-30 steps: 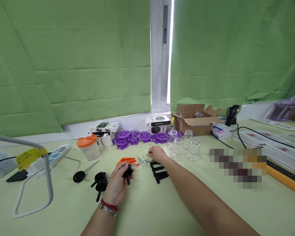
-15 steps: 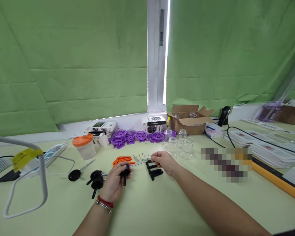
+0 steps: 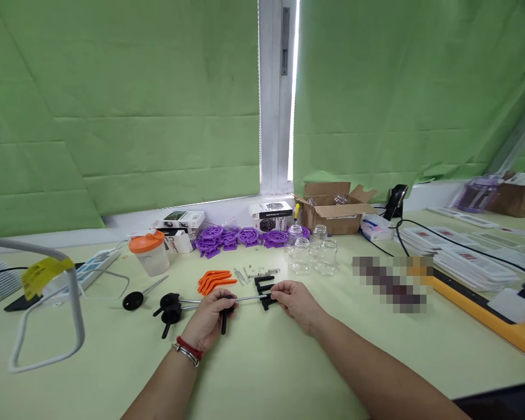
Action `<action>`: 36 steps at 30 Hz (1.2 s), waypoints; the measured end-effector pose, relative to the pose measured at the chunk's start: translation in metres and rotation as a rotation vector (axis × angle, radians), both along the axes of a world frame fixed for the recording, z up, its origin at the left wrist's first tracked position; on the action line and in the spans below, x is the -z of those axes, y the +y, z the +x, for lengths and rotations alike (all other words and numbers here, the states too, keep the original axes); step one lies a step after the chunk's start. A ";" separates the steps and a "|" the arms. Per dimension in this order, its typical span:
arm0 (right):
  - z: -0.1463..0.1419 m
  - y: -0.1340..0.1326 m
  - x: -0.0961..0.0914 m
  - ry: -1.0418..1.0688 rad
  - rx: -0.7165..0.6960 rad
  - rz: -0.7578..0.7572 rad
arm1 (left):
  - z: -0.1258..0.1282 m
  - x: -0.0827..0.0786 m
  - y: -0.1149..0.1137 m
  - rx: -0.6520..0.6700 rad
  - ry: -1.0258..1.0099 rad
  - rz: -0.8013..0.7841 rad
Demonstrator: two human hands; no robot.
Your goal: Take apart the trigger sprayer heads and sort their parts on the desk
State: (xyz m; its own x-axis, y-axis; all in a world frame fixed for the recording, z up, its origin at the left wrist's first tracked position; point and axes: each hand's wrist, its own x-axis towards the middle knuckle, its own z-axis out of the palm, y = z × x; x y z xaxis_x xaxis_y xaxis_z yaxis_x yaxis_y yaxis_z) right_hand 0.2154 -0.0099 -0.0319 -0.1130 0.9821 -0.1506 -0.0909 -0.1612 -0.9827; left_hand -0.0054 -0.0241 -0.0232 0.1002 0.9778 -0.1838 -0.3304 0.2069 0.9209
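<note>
black and fitted with a stubby peg, the crank piece sits in the left hand, whose grip is closed around its round head, the peg pointing down towards the counter. a thin metal rod runs from that head across to the right hand. the right hand's fingertips are bunched at the rod's far end; i cannot tell whether its grip is closed on the rod or on some tiny part. just beyond and beside those fingertips lie black handles, roughly parallel. behind these are coil springs and, to their left, slim metal pins, with orange handles overlapping beyond the left hand. 2 more crank pieces lie together to the left of the left hand, and a black disc with a slim stem rests farther left, apart from them. farther back stand 4 glass jars, in front of a cardboard box. purple rings spread in a row left of the jars.
</note>
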 end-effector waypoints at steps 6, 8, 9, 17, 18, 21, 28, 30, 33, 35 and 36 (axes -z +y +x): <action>0.004 0.012 0.010 -0.054 -0.004 0.141 | -0.004 0.003 0.003 0.026 -0.064 -0.016; 0.003 0.014 0.016 -0.046 -0.022 0.154 | -0.005 0.002 0.003 0.047 -0.070 -0.020; 0.003 0.015 0.018 -0.043 -0.032 0.158 | -0.004 0.001 0.003 0.056 -0.067 -0.017; 0.002 0.014 0.023 -0.042 -0.048 0.178 | 0.000 -0.004 0.001 0.079 -0.006 0.004; 0.001 0.013 0.022 -0.044 -0.041 0.177 | 0.000 -0.004 0.001 0.084 0.003 0.008; 0.000 0.012 0.020 -0.052 -0.031 0.179 | 0.001 -0.005 0.001 0.085 0.013 0.018; -0.002 0.011 0.020 -0.075 -0.036 0.183 | 0.001 -0.003 0.001 0.108 0.011 0.041; -0.002 0.012 0.022 -0.072 -0.038 0.189 | 0.000 -0.001 0.002 0.113 0.015 0.045; -0.002 0.012 0.023 -0.066 -0.039 0.188 | -0.001 0.001 0.003 0.120 0.017 0.051; -0.003 0.011 0.023 -0.072 -0.040 0.188 | -0.001 0.001 0.003 0.126 0.015 0.051; -0.003 0.011 0.023 -0.079 -0.039 0.189 | -0.002 0.001 0.003 0.129 0.014 0.051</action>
